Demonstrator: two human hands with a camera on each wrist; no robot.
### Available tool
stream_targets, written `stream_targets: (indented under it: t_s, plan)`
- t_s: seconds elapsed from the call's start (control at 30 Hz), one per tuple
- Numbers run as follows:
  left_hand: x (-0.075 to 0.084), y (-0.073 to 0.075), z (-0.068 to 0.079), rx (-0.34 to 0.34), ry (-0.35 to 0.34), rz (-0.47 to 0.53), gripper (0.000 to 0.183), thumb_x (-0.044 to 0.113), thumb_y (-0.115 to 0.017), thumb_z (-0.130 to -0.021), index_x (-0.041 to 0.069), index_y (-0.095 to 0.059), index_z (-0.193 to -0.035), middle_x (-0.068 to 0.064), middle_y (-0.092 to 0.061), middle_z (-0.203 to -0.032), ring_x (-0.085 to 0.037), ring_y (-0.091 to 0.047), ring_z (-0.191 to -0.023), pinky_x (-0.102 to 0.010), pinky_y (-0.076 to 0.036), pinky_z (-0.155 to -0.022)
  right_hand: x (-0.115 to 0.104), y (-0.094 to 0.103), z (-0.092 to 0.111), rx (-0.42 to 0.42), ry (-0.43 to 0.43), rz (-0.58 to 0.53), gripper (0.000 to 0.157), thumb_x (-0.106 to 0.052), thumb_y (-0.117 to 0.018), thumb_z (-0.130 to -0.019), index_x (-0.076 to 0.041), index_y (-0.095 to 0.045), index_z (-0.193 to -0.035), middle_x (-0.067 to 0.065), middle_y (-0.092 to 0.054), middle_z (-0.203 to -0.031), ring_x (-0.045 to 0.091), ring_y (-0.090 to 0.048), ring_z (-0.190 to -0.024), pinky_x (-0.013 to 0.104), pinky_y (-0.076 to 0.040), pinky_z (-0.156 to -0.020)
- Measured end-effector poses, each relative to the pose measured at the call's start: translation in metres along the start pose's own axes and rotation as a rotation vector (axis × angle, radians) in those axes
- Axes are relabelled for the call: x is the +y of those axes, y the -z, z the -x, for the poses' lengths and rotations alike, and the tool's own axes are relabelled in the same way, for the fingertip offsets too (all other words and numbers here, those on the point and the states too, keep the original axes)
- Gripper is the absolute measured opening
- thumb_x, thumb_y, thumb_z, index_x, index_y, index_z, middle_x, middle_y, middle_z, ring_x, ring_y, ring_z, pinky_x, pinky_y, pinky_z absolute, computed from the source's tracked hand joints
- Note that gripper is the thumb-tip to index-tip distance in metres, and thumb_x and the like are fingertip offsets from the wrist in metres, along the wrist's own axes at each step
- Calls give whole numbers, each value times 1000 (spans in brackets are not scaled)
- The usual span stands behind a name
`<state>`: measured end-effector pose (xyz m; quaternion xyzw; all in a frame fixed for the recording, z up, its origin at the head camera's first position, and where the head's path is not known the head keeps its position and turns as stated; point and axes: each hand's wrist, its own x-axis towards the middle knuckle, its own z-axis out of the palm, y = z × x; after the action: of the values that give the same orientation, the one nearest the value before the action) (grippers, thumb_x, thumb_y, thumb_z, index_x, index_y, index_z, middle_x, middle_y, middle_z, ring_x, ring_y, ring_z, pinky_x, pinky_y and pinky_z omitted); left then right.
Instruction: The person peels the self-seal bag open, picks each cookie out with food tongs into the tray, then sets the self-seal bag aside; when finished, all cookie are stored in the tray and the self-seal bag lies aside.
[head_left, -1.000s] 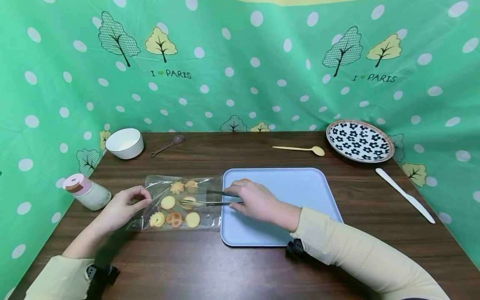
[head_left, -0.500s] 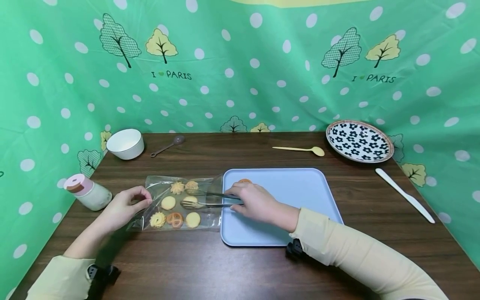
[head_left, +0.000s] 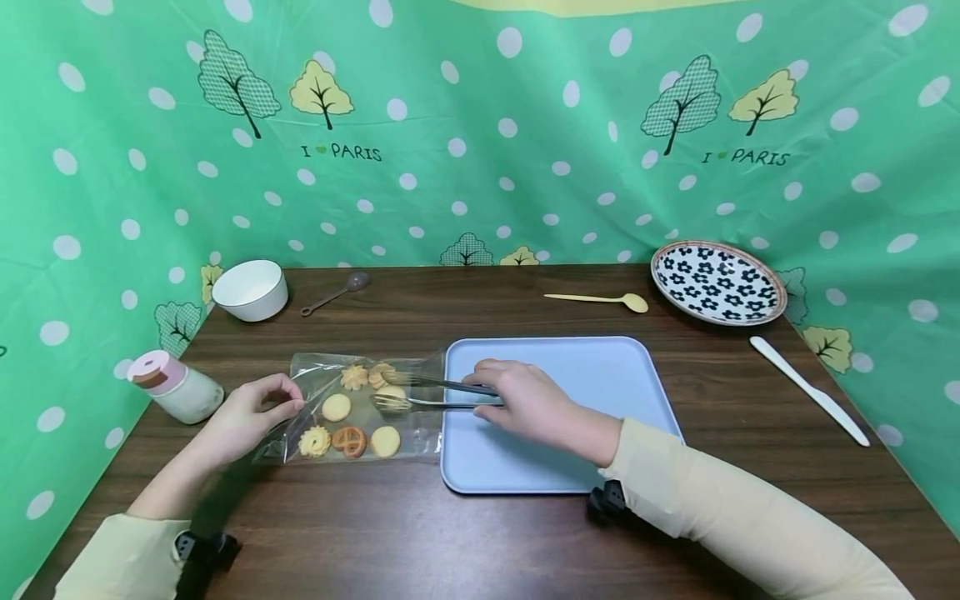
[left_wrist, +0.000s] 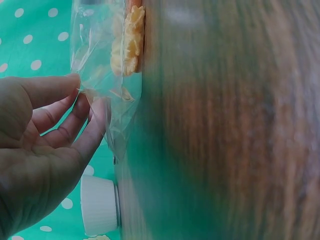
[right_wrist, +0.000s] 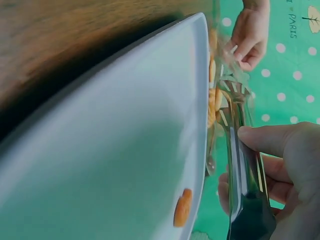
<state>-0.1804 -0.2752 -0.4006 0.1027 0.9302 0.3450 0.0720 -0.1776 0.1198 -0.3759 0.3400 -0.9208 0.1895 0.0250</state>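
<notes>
My left hand (head_left: 247, 417) pinches the left edge of a clear plastic bag (head_left: 315, 377), which lies flat with several cookies inside. In the left wrist view, thumb and fingertips hold a crumpled fold of the bag. My right hand (head_left: 536, 402) holds metal tongs (head_left: 442, 384) above the blue tray (head_left: 585, 367). Their fork-like tips reach left into the bag, on both sides of a pale round cookie (head_left: 391, 392); whether they grip it, I cannot tell. A brown cookie (right_wrist: 183, 207) lies on the tray, mostly hidden by my right hand in the head view.
Behind the bag are a white bowl (head_left: 251, 290) and a brown spoon (head_left: 341, 292). A pink-lidded jar (head_left: 176, 385) lies tilted near my left hand. A yellow spoon (head_left: 600, 300), a flower-patterned plate (head_left: 718, 283) and a white knife (head_left: 810, 390) lie toward the right.
My right hand and the tongs have moved slightly right. The pale round cookie between the tips has shifted right and toward the back. My left hand has stayed in place.
</notes>
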Motion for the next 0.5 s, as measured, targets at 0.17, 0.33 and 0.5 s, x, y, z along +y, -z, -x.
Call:
stream_targets:
  t_s: [0.17,0.33,0.5]
  plan:
    - [0,0,1,7,-3,-2,13,26,-61,-93,13,-60,-95,-4,-59,-89,-22,-52,-86,-33,-40,-71,6,10,13,7,-33,-10,39,-23,-72,-84,-13,-63,-121,4,-63,-123,22,-56,-118,43,-45,-95]
    - [-1,-2,1,17,-23,-7,12,25,-61,-93,13,-60,-94,-4,-60,-89,-19,-54,-84,-29,-43,-71,15,21,31,43,-51,9,39,-23,-73,-83,-15,-64,-120,-4,-66,-108,13,-62,-100,38,-50,-82]
    - [-2,-3,0,21,-33,-8,11,25,-61,-93,13,-60,-93,-3,-60,-89,-18,-55,-84,-28,-44,-71,28,36,52,108,-79,17,38,-20,-76,-81,-14,-65,-117,-2,-67,-106,15,-63,-98,39,-50,-80]
